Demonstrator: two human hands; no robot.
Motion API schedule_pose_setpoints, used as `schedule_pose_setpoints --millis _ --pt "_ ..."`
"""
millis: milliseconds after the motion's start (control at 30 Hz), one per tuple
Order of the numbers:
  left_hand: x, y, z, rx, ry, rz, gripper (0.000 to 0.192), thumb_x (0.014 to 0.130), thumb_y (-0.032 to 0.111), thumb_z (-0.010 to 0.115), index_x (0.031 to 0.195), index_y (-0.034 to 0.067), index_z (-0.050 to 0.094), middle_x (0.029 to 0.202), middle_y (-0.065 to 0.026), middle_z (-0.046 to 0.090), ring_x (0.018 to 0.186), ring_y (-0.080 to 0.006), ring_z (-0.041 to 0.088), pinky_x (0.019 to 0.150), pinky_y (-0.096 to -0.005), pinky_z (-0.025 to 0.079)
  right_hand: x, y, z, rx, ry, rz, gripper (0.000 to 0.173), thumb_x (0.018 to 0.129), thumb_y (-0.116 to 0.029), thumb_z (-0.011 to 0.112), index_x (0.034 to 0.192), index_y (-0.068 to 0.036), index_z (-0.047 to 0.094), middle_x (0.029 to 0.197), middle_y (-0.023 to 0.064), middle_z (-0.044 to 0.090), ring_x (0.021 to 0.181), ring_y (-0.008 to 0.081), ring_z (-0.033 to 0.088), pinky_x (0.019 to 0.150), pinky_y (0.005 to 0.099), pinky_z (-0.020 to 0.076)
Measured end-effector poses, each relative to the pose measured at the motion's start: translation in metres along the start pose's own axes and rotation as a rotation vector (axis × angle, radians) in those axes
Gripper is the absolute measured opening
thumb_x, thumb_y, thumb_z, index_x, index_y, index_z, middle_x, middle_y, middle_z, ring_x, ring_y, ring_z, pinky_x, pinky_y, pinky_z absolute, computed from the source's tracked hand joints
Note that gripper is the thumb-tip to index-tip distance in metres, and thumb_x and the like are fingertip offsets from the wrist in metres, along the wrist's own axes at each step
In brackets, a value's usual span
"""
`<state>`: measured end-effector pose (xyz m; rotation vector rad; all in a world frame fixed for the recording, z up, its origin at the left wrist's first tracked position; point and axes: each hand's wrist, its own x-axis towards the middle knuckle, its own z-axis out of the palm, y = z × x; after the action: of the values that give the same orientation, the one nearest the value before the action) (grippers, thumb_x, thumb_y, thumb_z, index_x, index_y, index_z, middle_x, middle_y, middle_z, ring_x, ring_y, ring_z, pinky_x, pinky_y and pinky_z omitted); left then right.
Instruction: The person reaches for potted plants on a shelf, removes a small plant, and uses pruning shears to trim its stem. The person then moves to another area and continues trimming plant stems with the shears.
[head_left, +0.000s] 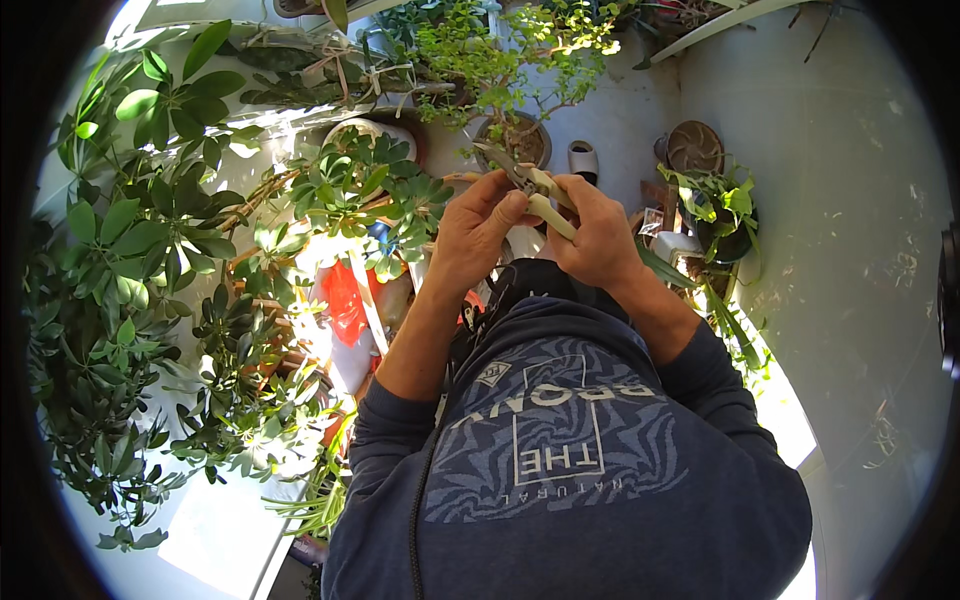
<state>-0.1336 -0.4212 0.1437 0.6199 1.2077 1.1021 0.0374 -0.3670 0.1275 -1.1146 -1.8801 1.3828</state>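
My right hand (600, 232) is wrapped around the pale yellow handles of a pair of pruning shears (551, 206). The metal blades tilt up and to the left, above my left hand (476, 232). Thumb and fingers of that left hand pinch the shears near the pivot; the exact contact is partly hidden. Just beyond the blades stands a round plant pot (536, 142), holding a small-leaved bush (517, 67) with a woody stem. Closest to my left wrist is a broad-leaved schefflera branch (352, 180).
Dense schefflera foliage (127, 225) fills the left side. A red plastic bag (346, 300) lies among the pots. To the right are a brown round pot (695, 146), a leafy potted plant (724, 210) and a pale wall (840, 225). A slipper (583, 157) rests on the floor.
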Motion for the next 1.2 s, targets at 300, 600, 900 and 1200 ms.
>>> schedule_pose_setpoints --millis 300,600,900,1200 --pt "-0.005 0.0 0.003 -0.033 -0.025 0.013 0.039 0.101 0.021 0.058 0.131 -0.003 0.052 0.117 -0.0075 0.064 0.103 -0.0141 0.062 0.089 -0.0293 0.053 -0.005 0.004 0.001 -0.017 0.052 -0.071 0.034 0.077 -0.002 0.067 0.11 -0.001 0.058 0.081 0.0145 0.062 0.063 0.0261 0.062 0.058 0.0343 0.0491" --pt "-0.011 0.003 0.005 -0.114 -0.053 0.012 0.037 0.102 0.012 0.05 0.135 -0.004 0.049 0.129 -0.0119 0.059 0.111 -0.0185 0.061 0.094 -0.0343 0.053 -0.011 0.005 0.0 -0.092 0.021 -0.097 0.043 0.073 -0.008 0.072 0.113 0.0 0.057 0.094 0.0161 0.064 0.084 0.0366 0.064 0.07 0.0419 0.0517" --pt "-0.012 -0.002 0.005 -0.277 -0.1 -0.016 0.039 0.102 0.01 0.048 0.138 -0.004 0.046 0.132 -0.0147 0.057 0.114 -0.023 0.061 0.096 -0.0397 0.053 -0.016 0.006 -0.001 -0.098 0.051 -0.128 0.042 0.072 -0.006 0.072 0.111 0.0 0.058 0.093 0.0161 0.065 0.081 0.0357 0.065 0.067 0.0405 0.0522" --pt "-0.011 -0.003 0.004 -0.266 -0.073 -0.043 0.04 0.098 0.011 0.058 0.135 -0.003 0.05 0.128 -0.0147 0.06 0.111 -0.0223 0.063 0.091 -0.0374 0.055 -0.017 0.006 -0.001 -0.01 0.024 -0.072 0.037 0.078 -0.008 0.07 0.112 0.001 0.058 0.092 0.0171 0.065 0.08 0.0345 0.066 0.067 0.0382 0.0525"
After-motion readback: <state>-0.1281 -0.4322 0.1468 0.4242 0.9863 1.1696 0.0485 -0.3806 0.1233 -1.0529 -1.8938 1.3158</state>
